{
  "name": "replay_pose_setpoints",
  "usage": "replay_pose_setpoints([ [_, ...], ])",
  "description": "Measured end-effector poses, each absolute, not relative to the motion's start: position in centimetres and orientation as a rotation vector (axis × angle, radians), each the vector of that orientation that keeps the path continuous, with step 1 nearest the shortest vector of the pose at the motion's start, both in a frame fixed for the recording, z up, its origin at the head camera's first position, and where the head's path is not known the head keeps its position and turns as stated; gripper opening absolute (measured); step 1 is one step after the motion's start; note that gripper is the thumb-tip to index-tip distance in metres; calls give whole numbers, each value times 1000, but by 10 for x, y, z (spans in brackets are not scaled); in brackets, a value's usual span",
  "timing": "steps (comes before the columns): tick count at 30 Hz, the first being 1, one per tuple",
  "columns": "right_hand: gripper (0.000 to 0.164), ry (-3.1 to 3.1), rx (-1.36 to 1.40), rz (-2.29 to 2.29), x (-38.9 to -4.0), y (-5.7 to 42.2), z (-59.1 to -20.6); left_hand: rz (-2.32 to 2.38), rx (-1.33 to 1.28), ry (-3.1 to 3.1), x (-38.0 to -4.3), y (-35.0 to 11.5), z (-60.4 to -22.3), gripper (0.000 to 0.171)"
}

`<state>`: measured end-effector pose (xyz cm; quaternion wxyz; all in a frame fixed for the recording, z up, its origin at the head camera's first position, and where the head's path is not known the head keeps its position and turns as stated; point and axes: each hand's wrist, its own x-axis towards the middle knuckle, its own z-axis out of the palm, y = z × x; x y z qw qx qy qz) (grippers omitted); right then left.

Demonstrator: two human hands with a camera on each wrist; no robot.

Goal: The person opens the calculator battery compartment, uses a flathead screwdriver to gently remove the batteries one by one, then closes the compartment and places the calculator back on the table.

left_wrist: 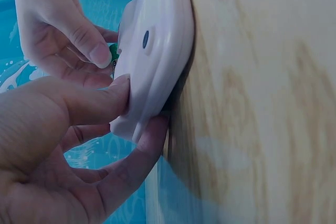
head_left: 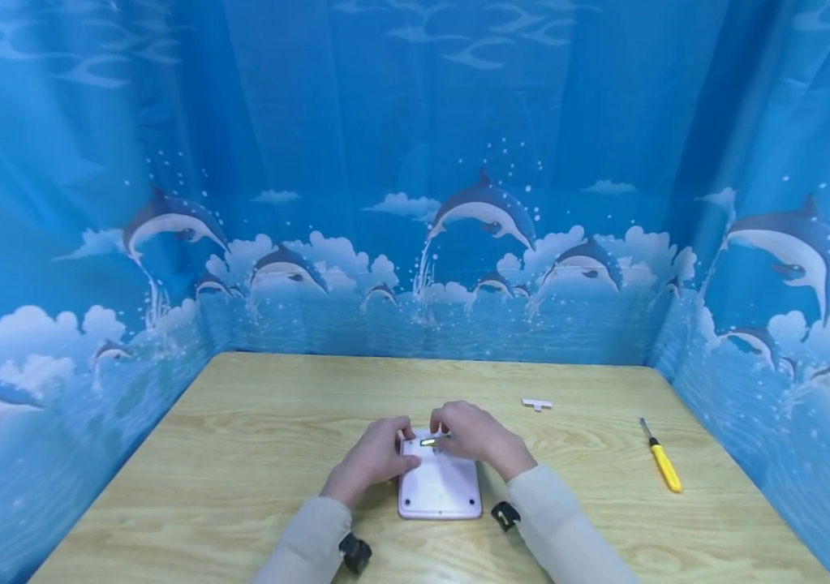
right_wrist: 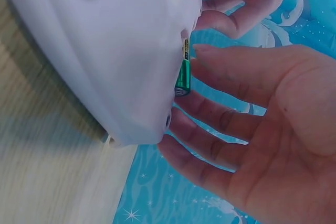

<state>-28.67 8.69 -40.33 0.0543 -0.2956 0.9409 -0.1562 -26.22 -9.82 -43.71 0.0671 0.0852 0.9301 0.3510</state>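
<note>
A pale, flat calculator-like device (head_left: 440, 487) lies back side up on the table, with small dark feet near its corners. My left hand (head_left: 378, 454) grips its left edge, thumb on the upper face and a finger beneath, as the left wrist view shows. A green battery (right_wrist: 183, 77) sticks out of the device's back near the far edge. Thumb and fingers of my right hand (head_left: 475, 436) pinch this battery, the other fingertips resting along the device's far side. The inside of the battery slot is hidden in both wrist views.
Beyond the device to the right lies a small white cover with a tab (head_left: 537, 404). A screwdriver with a yellow handle (head_left: 666, 469) lies near the table's right edge. The wooden table (head_left: 276, 422) is enclosed by a blue dolphin-print curtain (head_left: 400, 122).
</note>
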Motion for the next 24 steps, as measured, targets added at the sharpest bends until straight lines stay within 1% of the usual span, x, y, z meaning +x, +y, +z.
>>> replay_pose_setpoints([
  [15,14,2837,-868,-452,-290,85,-404,1071,250,2789,-262,-98,-437,24],
  [24,14,2837,-878,-441,-293,84,-404,1073,243,2791,-262,-97,-437,24],
])
